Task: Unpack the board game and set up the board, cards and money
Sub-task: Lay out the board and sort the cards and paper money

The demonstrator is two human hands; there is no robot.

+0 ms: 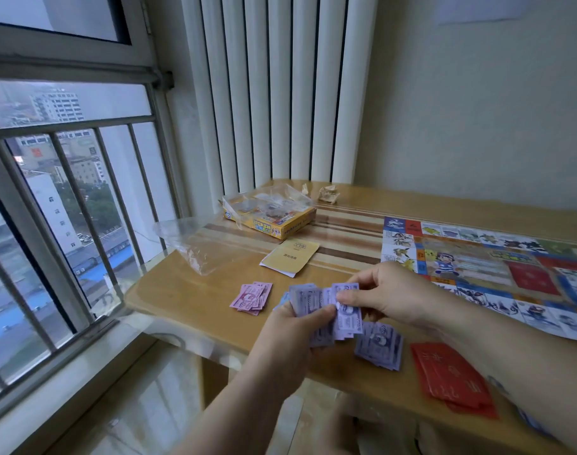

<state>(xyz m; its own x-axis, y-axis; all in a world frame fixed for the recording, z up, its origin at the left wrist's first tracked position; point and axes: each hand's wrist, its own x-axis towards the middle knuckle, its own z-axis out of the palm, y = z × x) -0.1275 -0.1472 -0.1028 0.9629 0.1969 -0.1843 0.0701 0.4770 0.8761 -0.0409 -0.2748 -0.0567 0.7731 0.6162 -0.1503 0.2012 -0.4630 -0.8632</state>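
Observation:
My left hand (295,326) holds a fanned stack of purple play-money notes (308,302) above the table's near edge. My right hand (383,295) pinches one purple note (347,310) at the right side of that stack. A pile of purple notes (380,344) lies on the table just below my hands. To the left sits a small pile of pink notes (252,297). A stack of red cards (454,377) rests at the near right edge. The game board (484,267) is unfolded flat on the right. The yellow game box (277,220) stands at the back.
A yellow rule booklet (292,256) lies between the box and the money. Clear plastic wrap (198,244) hangs over the table's left edge, more drapes the box. Two crumpled paper bits (328,193) sit at the back. A barred window (67,208) is left; a radiator (280,93) stands behind the wooden table (182,300).

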